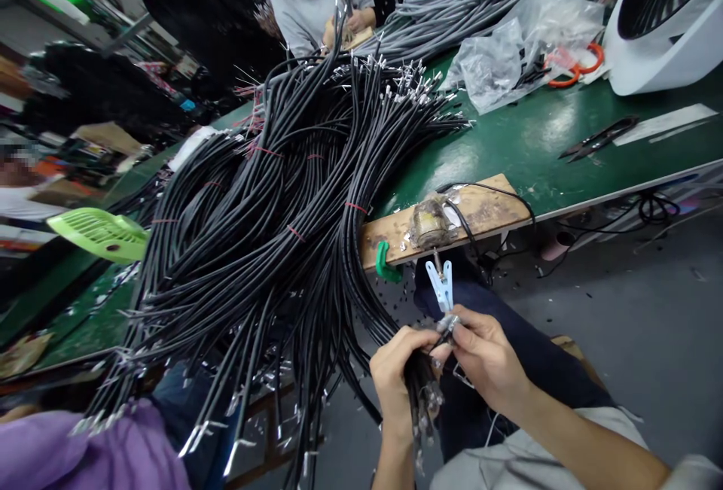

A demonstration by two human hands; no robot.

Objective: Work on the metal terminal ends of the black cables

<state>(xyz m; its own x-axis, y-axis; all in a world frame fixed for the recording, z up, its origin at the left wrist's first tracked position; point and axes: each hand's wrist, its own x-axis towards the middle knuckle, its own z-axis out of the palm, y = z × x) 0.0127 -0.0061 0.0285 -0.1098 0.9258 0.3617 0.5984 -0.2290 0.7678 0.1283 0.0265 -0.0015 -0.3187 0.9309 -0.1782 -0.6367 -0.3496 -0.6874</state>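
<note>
My left hand [395,369] is closed around a bunch of black cables [421,388], whose stripped ends hang below the fist. Beside it, my right hand [489,358] pinches the silvery end of one cable [450,327] against the left fingertips. Just above the fingers is a light blue clothes peg [440,287] on the shaft of a small motor [429,224] wrapped in tape. The motor sits on a wooden board [491,204] at the table's edge, near a green clamp [387,263]. The fingers partly hide the cable end.
A large heap of black cables [265,211] covers the green table [542,151] at left and hangs over its edge. Snips [599,138], plastic bags [497,61], orange-handled scissors [576,68] and a white fan [666,31] stand right. A co-worker [321,1] sits opposite; purple cloth [96,448] shows lower left.
</note>
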